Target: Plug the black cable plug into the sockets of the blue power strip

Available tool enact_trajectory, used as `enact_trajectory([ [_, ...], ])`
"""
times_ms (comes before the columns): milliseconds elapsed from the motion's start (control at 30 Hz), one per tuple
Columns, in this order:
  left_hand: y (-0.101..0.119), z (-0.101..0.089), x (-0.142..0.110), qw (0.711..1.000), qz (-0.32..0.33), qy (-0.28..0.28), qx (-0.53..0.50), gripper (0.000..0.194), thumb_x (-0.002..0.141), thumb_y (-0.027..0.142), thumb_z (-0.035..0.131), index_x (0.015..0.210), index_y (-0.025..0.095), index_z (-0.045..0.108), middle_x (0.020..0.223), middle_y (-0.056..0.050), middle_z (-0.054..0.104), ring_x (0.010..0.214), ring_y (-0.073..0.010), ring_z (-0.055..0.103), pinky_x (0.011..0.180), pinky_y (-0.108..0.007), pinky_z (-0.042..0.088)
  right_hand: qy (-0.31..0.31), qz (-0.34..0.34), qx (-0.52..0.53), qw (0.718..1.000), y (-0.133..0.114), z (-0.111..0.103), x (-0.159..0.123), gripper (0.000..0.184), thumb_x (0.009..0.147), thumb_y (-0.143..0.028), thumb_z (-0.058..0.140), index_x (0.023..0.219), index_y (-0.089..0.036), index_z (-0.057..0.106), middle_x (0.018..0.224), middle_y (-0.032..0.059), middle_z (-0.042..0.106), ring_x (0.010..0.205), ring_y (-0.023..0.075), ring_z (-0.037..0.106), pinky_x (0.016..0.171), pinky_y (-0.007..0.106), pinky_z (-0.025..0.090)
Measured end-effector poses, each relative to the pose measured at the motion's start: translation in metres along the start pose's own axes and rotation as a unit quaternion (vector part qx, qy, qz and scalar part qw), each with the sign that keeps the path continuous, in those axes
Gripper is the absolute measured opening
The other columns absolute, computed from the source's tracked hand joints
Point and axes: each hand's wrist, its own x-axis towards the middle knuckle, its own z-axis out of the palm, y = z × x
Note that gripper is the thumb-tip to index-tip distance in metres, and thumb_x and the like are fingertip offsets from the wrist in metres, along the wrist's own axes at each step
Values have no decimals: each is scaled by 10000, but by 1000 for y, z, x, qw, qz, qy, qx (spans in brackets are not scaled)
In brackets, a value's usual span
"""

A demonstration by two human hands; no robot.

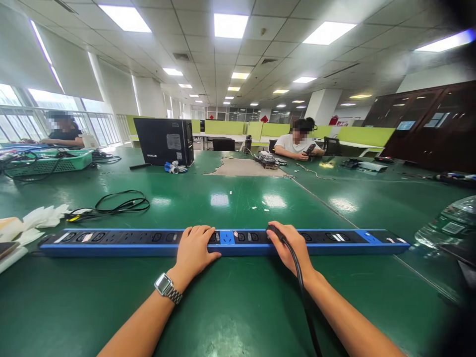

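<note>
A long blue and black power strip lies across the green table in front of me, its row of sockets facing up. My left hand is closed over the strip left of its middle, fingers across the top and thumb along the near side. In my right hand is the plug end of a black power cord, held against the sockets right of the middle. Fingers hide the plug's face, so whether it sits in a socket cannot be seen. The cord runs down toward me beside my right forearm.
Beyond the strip stand a black computer tower and a green basket of cables. A coiled black cable and crumpled tissues lie left, a clear plastic bottle right. One person sits across the table, another far left.
</note>
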Motion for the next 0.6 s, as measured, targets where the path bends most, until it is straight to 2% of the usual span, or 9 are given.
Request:
enact_trajectory([
  [67,0,0,0,1000,-1,-1,2,556,709,365,774,1218,238,589,1237,-80,636,1153,-284,554,1024,-464,356,-8,-15,3,1000,-1,0,2,351,918,-465,447,1060,-219,654,950,65,702,888,216,623,834,346,479],
  [200,0,0,1,1000,-5,-9,2,561,707,354,775,1221,226,588,1240,-82,635,1159,-285,551,1030,-470,354,-1,14,-7,1000,1,-1,0,361,920,-477,442,1068,-224,653,858,48,691,790,196,623,765,316,483],
  [367,5,-4,3,1000,-11,-18,-16,554,712,362,763,1216,210,590,1281,-115,606,1209,-312,518,1061,-520,320,-27,-25,-63,997,-4,3,-5,324,935,-418,429,1079,-230,651,954,60,713,875,211,619,821,338,469],
  [467,26,-4,12,998,32,-2,-59,525,766,373,715,1245,212,570,1340,-123,562,1252,-307,483,1076,-514,315,-29,-45,-98,994,-2,5,-10,370,924,-435,443,1184,-225,602,1051,81,706,941,231,616,914,404,437],
  [600,79,12,37,986,115,-1,-120,537,830,340,659,1326,207,503,1329,-112,569,1226,-267,502,1048,-443,376,-2,-1,-176,984,18,5,-23,796,791,-598,555,1404,-125,370,1255,183,600,1150,333,536,996,518,373],
])
